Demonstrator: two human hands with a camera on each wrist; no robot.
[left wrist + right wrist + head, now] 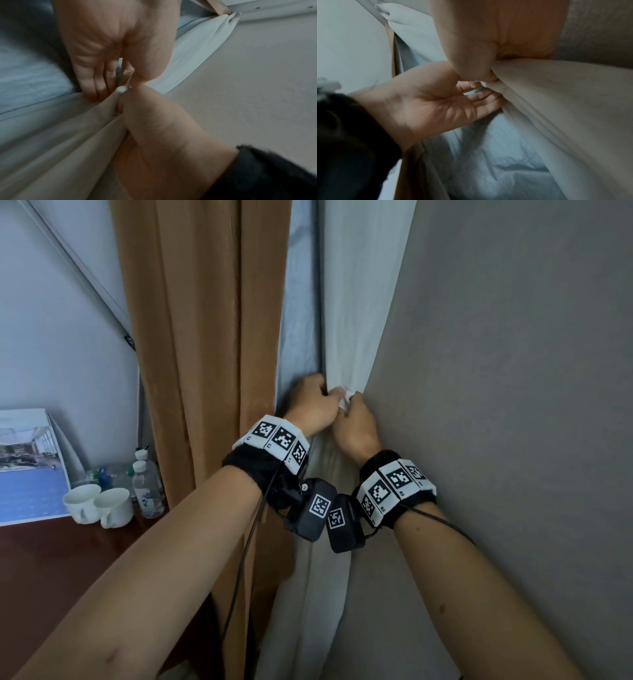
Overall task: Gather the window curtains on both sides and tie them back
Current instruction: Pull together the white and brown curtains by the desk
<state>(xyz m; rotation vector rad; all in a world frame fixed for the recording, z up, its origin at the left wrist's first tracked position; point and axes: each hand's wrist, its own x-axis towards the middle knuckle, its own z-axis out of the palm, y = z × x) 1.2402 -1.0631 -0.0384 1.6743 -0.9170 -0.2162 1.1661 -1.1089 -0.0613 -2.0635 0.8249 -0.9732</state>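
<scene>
Where both hands (337,410) pinch white curtain (359,302) | cups (99,506) beside bottles (147,487)

left hand (313,405) and right hand (356,424) touching, fingers pinched

It looks like a hotel room or a bedroom. Long brown curtains (191,371) and white curtains (359,320) fill the centre, by a grey wall (513,371). At lower left, a dark wooden table (51,570) carries two white cups (99,508), water bottles (147,491) and a propped picture card (27,467).
</scene>
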